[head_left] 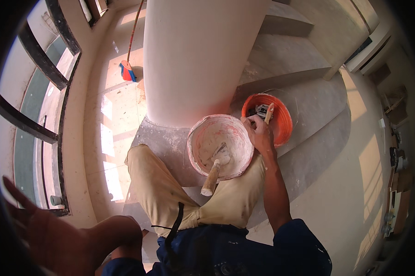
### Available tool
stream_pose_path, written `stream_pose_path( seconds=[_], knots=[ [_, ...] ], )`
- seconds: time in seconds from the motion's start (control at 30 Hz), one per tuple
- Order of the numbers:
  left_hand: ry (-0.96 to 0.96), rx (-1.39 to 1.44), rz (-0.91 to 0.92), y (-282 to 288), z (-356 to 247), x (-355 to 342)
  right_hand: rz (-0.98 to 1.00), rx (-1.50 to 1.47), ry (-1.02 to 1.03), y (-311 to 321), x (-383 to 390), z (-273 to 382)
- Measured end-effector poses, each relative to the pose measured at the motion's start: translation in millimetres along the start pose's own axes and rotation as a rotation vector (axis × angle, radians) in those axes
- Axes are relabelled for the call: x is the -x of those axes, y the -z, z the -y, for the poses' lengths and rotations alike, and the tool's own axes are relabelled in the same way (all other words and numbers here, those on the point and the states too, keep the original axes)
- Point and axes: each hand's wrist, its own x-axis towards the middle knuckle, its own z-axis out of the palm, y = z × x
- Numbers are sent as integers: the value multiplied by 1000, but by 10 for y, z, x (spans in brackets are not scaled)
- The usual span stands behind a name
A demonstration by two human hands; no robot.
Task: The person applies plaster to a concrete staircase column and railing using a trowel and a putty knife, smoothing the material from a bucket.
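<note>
Beside pale column (pixel 200 60) and grey steps (pixel 285 51), 2 buckets (pixel 203 141), left hand (pixel 53 234) splayed, right hand (pixel 259 132), grasp unclear

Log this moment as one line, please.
left hand: raised, open | right hand: by rims of pale bucket and orange bucket | wooden-handled tool: in pale bucket, handle over near rim

Orange-red bucket (pixel 283 120); white-smeared pinkish tub (pixel 199 141); beige trousers (pixel 156 187); navy shirt (pixel 249 252); red-blue broom (pixel 127 71).

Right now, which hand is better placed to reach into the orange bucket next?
Likely the right hand: it is at the orange bucket, while the left hand is spread open, well away.
</note>
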Motion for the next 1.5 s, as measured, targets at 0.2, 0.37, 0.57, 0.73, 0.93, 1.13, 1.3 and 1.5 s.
stream_pose_path(
  seconds=[0.2, 0.37, 0.57, 0.73, 0.93, 1.13, 1.3, 1.5],
  knots=[
    [1566, -800, 391, 1598, 1597, 2717, 585, 309, 566, -217, 1303, 748],
    [1439, -591, 274, 1535, 1521, 3152, 1059, -297, -170, 241, 1155, 635],
    [1327, -631, 265, 1362, 1431, 2351, 732, 79, 136, 499, 1137, 310],
    [1256, -723, 394, 1574, 1414, 1946, 755, 306, 8, -204, 1002, 475],
    [1319, -873, 520, 1480, 1422, 1606, 602, 459, -6, 24, 887, 716],
    [1211, -847, 727, 1625, 1692, 1742, 442, 627, 278, -213, 926, 999],
    [1015, -900, 734, 1598, 1763, 1825, 492, 734, 560, -81, 1434, 1059],
    [961, -963, 1028, 1209, 1426, 1698, 483, 800, 457, 609, 1150, 1013]
  ],
)
